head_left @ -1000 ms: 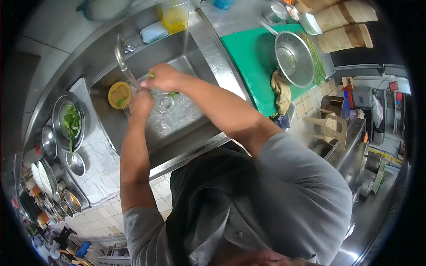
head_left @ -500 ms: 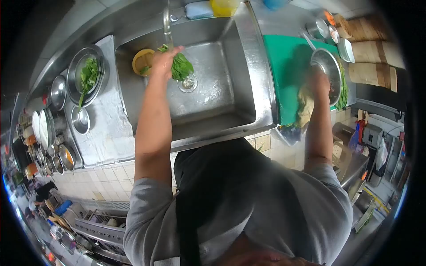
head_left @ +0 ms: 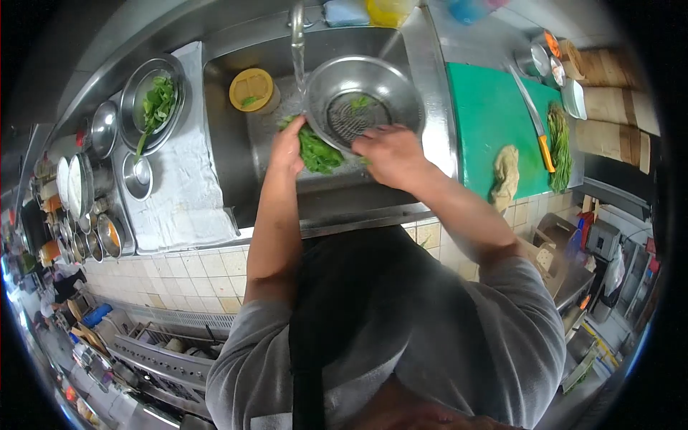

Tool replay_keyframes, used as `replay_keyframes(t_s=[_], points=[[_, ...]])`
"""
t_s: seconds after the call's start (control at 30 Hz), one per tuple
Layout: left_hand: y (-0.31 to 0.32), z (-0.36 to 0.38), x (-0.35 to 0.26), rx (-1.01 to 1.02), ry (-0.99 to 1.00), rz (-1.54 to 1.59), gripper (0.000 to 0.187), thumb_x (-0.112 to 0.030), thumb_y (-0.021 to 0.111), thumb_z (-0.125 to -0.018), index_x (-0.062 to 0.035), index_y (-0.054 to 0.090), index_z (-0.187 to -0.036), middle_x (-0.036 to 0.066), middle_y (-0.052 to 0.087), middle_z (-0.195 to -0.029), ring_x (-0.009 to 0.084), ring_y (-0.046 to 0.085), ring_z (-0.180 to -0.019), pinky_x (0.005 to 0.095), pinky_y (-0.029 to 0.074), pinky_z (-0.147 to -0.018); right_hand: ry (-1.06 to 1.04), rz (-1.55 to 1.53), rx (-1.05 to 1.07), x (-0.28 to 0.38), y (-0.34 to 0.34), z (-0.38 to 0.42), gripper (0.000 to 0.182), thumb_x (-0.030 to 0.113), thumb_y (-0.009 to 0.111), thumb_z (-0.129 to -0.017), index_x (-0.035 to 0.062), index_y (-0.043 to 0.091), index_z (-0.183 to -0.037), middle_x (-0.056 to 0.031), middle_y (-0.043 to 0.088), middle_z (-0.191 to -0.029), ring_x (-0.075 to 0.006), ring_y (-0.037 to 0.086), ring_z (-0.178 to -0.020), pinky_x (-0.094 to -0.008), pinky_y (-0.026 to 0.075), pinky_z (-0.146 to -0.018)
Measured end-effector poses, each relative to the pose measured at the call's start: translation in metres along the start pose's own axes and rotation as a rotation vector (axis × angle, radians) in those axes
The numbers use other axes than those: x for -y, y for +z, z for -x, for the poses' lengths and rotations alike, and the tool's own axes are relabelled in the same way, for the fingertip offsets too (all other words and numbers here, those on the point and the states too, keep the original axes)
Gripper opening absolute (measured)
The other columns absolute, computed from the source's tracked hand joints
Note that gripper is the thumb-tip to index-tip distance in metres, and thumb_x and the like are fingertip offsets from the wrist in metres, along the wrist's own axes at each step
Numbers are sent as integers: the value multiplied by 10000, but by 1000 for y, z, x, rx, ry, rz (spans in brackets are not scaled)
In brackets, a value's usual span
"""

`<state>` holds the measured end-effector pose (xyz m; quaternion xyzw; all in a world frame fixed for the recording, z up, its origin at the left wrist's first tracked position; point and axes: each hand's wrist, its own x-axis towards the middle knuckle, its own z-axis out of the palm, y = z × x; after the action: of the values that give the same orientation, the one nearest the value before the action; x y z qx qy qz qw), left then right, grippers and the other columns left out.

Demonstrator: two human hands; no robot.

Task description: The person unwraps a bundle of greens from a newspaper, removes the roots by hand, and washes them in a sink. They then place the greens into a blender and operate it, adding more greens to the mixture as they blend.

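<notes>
My left hand [head_left: 288,149] is closed around a bunch of leafy greens [head_left: 320,152] in the sink. Fingers of my right hand [head_left: 394,154] grip the near rim of a metal colander [head_left: 393,84], tilted over the sink and just beside the greens. A few green scraps lie on its perforated bottom. Water runs from the faucet [head_left: 297,21] by the colander's left side. To the left in the sink [head_left: 236,172] stands a yellow-topped round container [head_left: 251,87] with a bit of green on it.
On the green cutting board [head_left: 476,115] at right lie a knife [head_left: 532,111] with an orange handle, a crumpled beige cloth [head_left: 506,175] and thin green stalks [head_left: 559,147]. At left, a metal bowl [head_left: 127,107] holds more greens, near a smaller bowl [head_left: 137,177] on white cloth [head_left: 168,222].
My right hand has brought the colander from the cutting board leftward over the sink, uncovering the knife. My left hand, still with the greens, sits slightly lower and further right.
</notes>
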<state>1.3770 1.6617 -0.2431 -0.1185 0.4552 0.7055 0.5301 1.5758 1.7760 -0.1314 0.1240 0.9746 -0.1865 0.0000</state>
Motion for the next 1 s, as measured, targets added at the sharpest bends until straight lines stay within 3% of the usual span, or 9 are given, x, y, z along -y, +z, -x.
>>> replay_keyframes(t_s=[0.17,0.4,0.47,0.6,0.63,0.77,0.87,0.93,1.0], points=[[-86,4,-5,-269,0,-52,305,-157,756,-887,24,620,-1091,118,687,-911,277,711,-775,437,595,-679,-46,45,119,-15,118,-49,189,108,621,-802,120,675,-983,-101,699,-1121,-320,670,-1071,-476,518,-916],[-113,16,-2,-357,16,-96,295,-188,783,-876,25,630,-1014,101,679,-866,258,705,-741,414,581,-655,-46,98,363,-32,205,-85,244,133,577,-871,136,676,-1094,-103,684,-1193,-300,642,-1147,-479,473,-1004],[-116,13,0,-326,6,-117,302,-219,777,-887,19,630,-1003,117,690,-862,272,709,-741,425,587,-670,-30,79,290,-38,237,-85,244,198,615,-879,130,674,-1106,-110,683,-1193,-311,641,-1149,-477,485,-986],[-97,5,-4,-317,11,-176,306,-218,780,-889,16,635,-1023,108,693,-889,249,708,-757,404,577,-663,162,-156,382,-41,224,-100,389,371,721,-848,108,664,-1129,-143,689,-1165,-330,646,-1139,-476,508,-950],[-95,-3,-2,-315,33,-186,309,-218,779,-891,16,636,-1034,109,693,-901,246,707,-758,398,575,-662,256,-214,407,-44,219,-110,538,463,773,-802,86,650,-1166,-183,691,-1157,-349,644,-1142,-471,513,-955],[-78,-42,6,-289,91,-146,337,-255,750,-921,13,635,-1088,96,701,-916,227,704,-764,365,569,-668,426,-400,304,-48,182,-142,496,368,725,-861,95,635,-1265,-168,675,-1243,-376,621,-1173,-436,481,-1016],[-70,-75,5,-186,-47,-53,472,-357,703,-949,25,605,-1208,147,668,-1122,304,657,-1048,464,542,-839,369,-492,170,-47,157,-164,413,312,693,-897,58,664,-1221,-171,691,-1210,-355,651,-1117,-413,498,-986],[-59,-92,5,-223,-93,-90,515,-455,609,-971,-102,536,-1339,138,532,-1318,387,466,-1218,558,418,-956,361,-597,96,-43,145,-177,345,246,682,-913,18,683,-1171,-159,714,-1162,-308,695,-1031,-391,529,-930],[-49,-103,6,-255,-141,-133,578,-553,515,-994,-230,467,-1471,128,396,-1514,470,274,-1388,652,293,-1073,471,-969,29,-38,142,-184,266,181,682,-910,-11,698,-1093,-141,730,-1096,-244,705,-938,-361,550,-854]])
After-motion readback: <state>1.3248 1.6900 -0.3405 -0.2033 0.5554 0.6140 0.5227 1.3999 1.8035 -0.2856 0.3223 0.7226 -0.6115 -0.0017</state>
